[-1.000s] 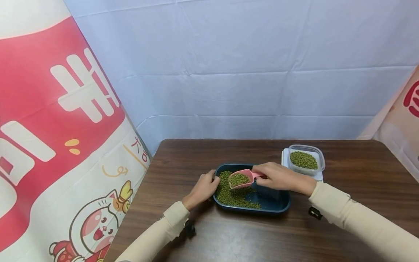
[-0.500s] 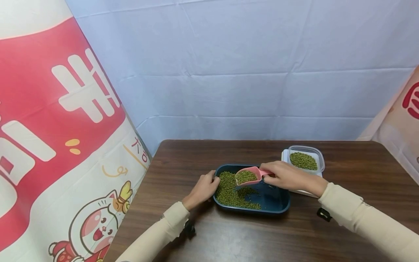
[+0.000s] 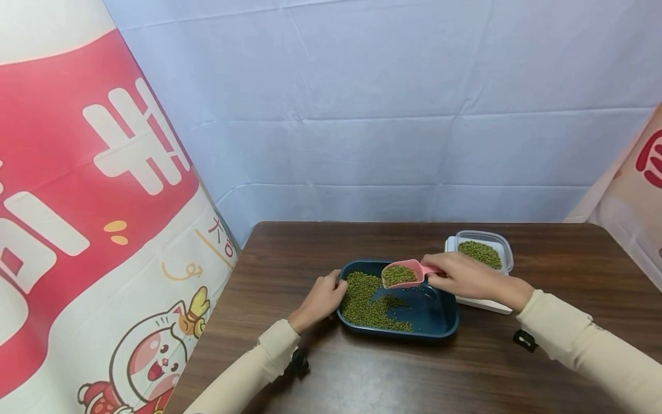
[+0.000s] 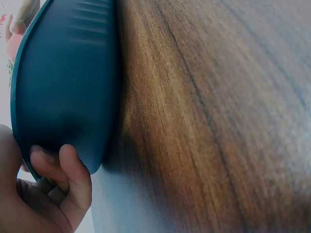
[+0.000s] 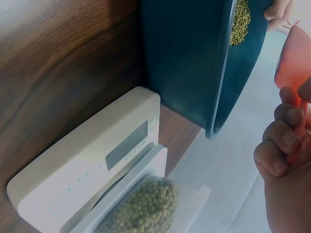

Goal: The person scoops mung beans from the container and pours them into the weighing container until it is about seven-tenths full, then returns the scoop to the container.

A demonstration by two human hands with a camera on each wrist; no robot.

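Observation:
My right hand [image 3: 462,277] grips the handle of a pink scoop [image 3: 420,270], which is loaded with green mung beans [image 3: 398,275] and held above the dark blue tray [image 3: 439,330]. In the right wrist view the fingers [image 5: 279,138] curl round the scoop's handle. More beans lie heaped in the tray's left part. At the tray's left end my left hand [image 3: 322,296] holds the rim. The left wrist view has the thumb over the rim and curled fingers [image 4: 75,170] against the outer wall.
A white kitchen scale [image 5: 87,160] with a display stands right of the tray. On it sits a clear plastic container [image 3: 508,253] holding mung beans, partly behind the right hand. The brown wooden table [image 3: 295,244] ends at a pale cloth backdrop [image 3: 372,149].
My right hand has carried the filled scoop rightwards, from over the tray's bean heap towards its right half. The left hand has stayed at the rim.

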